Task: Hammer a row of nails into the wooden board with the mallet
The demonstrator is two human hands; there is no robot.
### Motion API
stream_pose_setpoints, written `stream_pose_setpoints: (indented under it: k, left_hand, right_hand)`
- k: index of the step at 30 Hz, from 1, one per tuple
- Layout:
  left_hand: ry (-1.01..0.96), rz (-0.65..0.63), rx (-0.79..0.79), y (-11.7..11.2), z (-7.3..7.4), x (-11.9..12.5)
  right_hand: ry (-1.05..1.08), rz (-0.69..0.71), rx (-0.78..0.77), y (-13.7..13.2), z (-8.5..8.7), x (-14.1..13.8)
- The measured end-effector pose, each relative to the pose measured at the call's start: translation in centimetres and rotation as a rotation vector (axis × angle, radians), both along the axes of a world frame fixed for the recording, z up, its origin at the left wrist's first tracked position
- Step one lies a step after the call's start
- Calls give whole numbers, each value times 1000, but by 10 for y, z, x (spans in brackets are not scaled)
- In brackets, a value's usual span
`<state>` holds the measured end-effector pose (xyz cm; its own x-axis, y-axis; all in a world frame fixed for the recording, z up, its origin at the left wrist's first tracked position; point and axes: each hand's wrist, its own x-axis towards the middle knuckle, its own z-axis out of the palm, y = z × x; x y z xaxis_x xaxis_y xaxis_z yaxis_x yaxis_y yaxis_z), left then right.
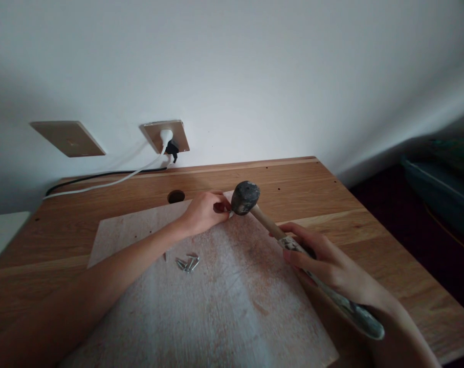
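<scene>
My right hand is wrapped round the wooden handle of a hammer. The hammer's dark round head rests low over the far edge of a pale worn board. My left hand reaches across the board and pinches something small right beside the hammer head, probably a nail, too small to make out. A small heap of several loose nails lies on the board near my left forearm.
The board lies on a wooden desk set against a white wall. A cable hole sits behind the board. A wall socket holds a white and a black plug, their cables trailing left. The desk drops off at the right.
</scene>
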<state>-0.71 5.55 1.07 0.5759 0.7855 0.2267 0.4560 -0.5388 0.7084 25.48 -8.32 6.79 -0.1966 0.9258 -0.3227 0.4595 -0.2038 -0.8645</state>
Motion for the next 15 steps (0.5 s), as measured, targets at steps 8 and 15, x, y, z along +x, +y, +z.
stream_pose_setpoints:
  k: [8, 15]
  left_hand:
    - [-1, 3, 12, 0, 0, 1]
    - [37, 8, -28, 0, 3, 1]
  right_hand:
    - [-24, 24, 12, 1, 0, 1]
    - [-39, 57, -8, 0, 2, 0]
